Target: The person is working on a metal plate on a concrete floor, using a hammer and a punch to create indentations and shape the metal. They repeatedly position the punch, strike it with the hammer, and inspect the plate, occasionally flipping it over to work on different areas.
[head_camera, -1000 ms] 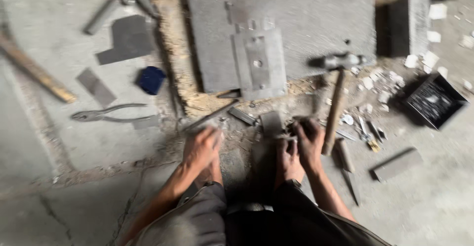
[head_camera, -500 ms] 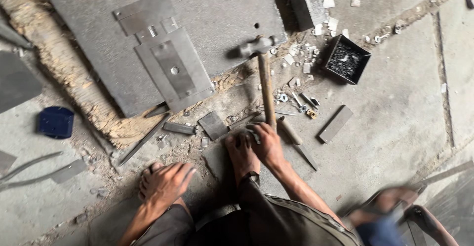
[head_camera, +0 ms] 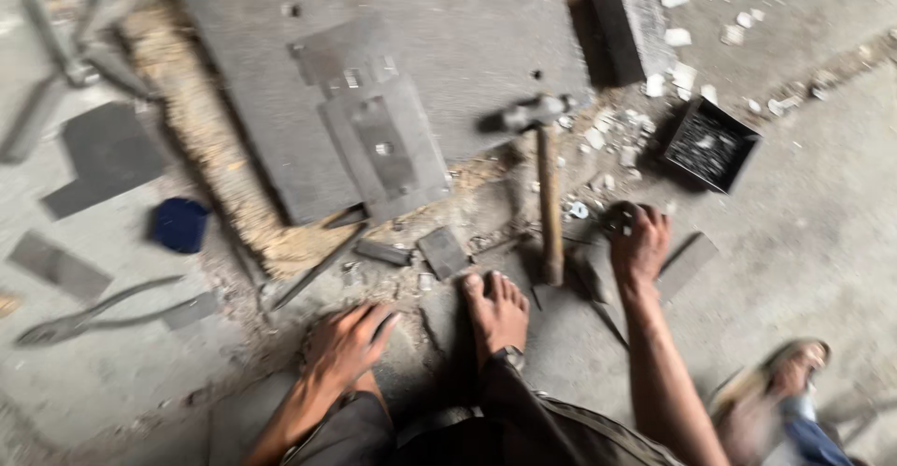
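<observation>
While the view was blurred, the left hand (head_camera: 346,343) lay flat on the concrete floor (head_camera: 822,195), fingers spread and holding nothing. The right hand (head_camera: 638,242) was curled around a small dark round object (head_camera: 616,220), kind not discernible, just right of the wooden-handled hammer (head_camera: 548,195). The hammer lay on the floor, head against a large grey metal plate (head_camera: 448,45). A bare foot (head_camera: 497,312) rested between the hands. Black tray (head_camera: 708,144) of small parts: beyond the right hand. Blue cap (head_camera: 179,224) and pliers (head_camera: 89,312): far left.
</observation>
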A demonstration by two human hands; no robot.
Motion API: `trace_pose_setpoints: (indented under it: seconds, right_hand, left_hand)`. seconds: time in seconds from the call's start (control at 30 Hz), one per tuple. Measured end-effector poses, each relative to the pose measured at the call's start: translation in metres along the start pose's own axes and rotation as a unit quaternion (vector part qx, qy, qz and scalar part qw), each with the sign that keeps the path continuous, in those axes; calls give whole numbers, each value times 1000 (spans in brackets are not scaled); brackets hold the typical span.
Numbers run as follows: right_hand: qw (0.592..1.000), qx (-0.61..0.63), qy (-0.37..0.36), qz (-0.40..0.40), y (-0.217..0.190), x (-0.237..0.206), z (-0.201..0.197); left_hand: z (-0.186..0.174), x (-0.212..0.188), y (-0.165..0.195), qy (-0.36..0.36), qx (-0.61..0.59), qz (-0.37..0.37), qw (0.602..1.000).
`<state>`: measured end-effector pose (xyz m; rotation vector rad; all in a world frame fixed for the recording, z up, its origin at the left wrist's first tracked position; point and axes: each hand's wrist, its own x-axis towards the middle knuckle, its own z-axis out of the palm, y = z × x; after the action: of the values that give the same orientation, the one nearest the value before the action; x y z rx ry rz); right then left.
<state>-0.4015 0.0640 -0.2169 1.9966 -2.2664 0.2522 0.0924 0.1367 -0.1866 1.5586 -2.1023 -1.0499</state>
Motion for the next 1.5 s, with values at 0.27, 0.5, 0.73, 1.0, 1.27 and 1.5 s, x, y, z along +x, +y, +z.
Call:
trace_pose_setpoints:
  seconds: [0.27, 0.5, 0.73, 1.0, 1.27, 1.5]
  right_hand:
    - [874, 446, -39, 187, -114, 23, -79]
    - [837, 496, -223, 66, -243, 35, -85]
    - [807, 523, -247, 118, -258, 30, -61]
    - [886, 380, -231, 133, -210, -10, -26]
    - [943, 184, -275, -26, -231, -31, -30]
    - [903, 330, -272, 48, -230, -8, -77]
  left_hand:
    - [-24, 93, 45, 82, -103, 78, 988]
    - [-11, 125, 46, 65, -155, 41, 985]
    - [-8, 140, 15, -102, -168, -64, 978]
    - [18, 125, 8, 68, -177, -20, 982]
    - [-34, 114, -10, 138, -83, -47, 986]
    - [3, 118, 33, 118, 149, 323, 927]
